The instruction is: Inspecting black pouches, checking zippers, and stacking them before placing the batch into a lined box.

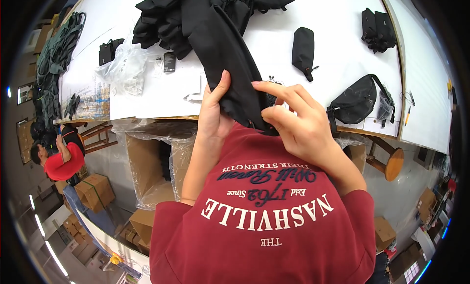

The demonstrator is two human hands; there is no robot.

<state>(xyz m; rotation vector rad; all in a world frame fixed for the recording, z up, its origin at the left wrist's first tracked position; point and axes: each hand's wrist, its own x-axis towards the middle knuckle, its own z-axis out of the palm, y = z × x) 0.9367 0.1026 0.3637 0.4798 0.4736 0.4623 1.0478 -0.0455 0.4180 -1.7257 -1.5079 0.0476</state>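
A long black fabric bag [227,54] reaches from the heap on the table to the front of my shirt. My left hand [217,107] is closed round its left side, thumb on top and the other fingers hidden beneath. At the right edge near the bag's lower end, my right hand [301,120] pinches the fabric between bent fingers, with the index finger stretched along it. Farther up lies a pile of black bags [164,27], partly behind the held one. Right of my hands rests a small black pouch [303,51] with a zip pull.
A black waist bag [356,100] and two black pouches [378,29] lie on the white table [274,32] to the right. Clear plastic [129,71] and a black card [169,62] are at left. Below stand a plastic-lined carton [147,161] and a stool [393,164]. Another person [63,161] works far left.
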